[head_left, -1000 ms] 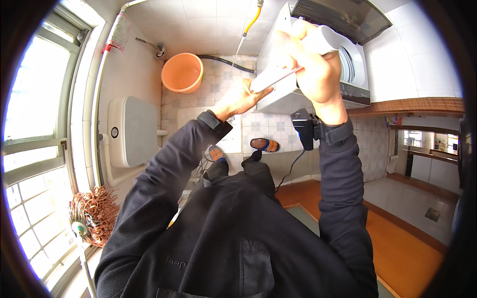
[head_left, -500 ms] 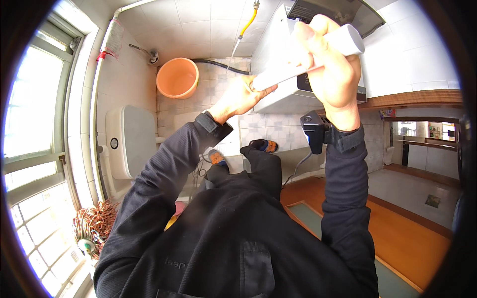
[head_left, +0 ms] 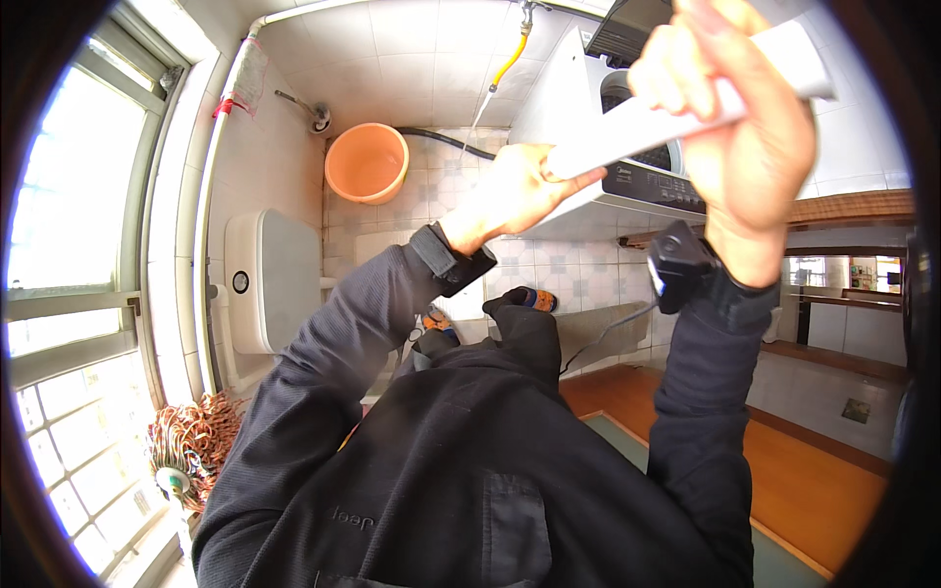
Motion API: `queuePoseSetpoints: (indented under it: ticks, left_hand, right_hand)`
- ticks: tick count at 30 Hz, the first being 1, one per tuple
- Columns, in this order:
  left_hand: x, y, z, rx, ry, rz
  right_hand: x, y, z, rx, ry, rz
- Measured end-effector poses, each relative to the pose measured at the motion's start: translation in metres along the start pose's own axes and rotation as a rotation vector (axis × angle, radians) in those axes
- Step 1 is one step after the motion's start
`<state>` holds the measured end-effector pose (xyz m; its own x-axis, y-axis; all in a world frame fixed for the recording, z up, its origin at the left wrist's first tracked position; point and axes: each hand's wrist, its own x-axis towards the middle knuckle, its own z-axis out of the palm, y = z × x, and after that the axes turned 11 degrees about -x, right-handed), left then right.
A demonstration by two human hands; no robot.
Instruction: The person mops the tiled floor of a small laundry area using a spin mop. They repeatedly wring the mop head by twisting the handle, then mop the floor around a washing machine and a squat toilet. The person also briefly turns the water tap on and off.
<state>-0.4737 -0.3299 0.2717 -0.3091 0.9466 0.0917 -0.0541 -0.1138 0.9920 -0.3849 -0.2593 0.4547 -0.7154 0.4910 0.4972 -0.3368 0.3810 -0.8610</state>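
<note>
Tiled bathroom floor (head_left: 412,59) spread across the upper part of the view, pale and square-patterned. White washing machine (head_left: 588,118) standing at upper right, its dark control panel facing down the frame, partly hidden behind the raised arms. White toilet cistern (head_left: 270,279) against the left wall, beside the bright window (head_left: 69,216). Orange bucket (head_left: 368,162) on the tiles near the wall corner, well apart from both hands. Mop head (head_left: 191,451) of tangled orange-brown strands at lower left, below the cistern. Yellow hose (head_left: 510,64) running down from the top edge, just left of the machine.

Long white flat piece (head_left: 667,113), held up in front of the washing machine, slanting from lower left to upper right between the two hands. Right hand (head_left: 745,127) closed in a full fist around its upper part, fingers wrapped over the top, thumb side toward the camera. Left hand (head_left: 515,191) lower and to the left, fingers curled, gripping or pinching the lower end of the same piece; exact finger hold hard to tell. Small black device (head_left: 676,274) strapped at the right wrist, with a thin cable trailing down. Dark sleeves on both forearms, dark jacket filling the lower frame.
</note>
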Motion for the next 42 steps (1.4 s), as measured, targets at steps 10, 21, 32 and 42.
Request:
queuePoseSetpoints:
  ticks: [10, 21, 32, 42]
  left_hand:
    - [0.001, -0.021, 0.022, -0.089, -0.042, 0.103]
    - [-0.035, -0.091, -0.039, 0.14, 0.022, -0.156]
    - [-0.053, -0.012, -0.028, 0.049, 0.155, 0.015]
    - [-0.026, 0.025, 0.045, 0.08, 0.237, 0.095]
  right_hand:
    - [-0.018, 0.008, -0.007, -0.178, -0.09, 0.092]
    - [-0.031, 0.082, 0.044, -0.135, -0.223, 0.118]
    - [-0.013, 0.0, 0.045, 0.078, -0.143, 0.059]
    - [0.008, -0.045, -0.048, 0.101, -0.595, -0.063]
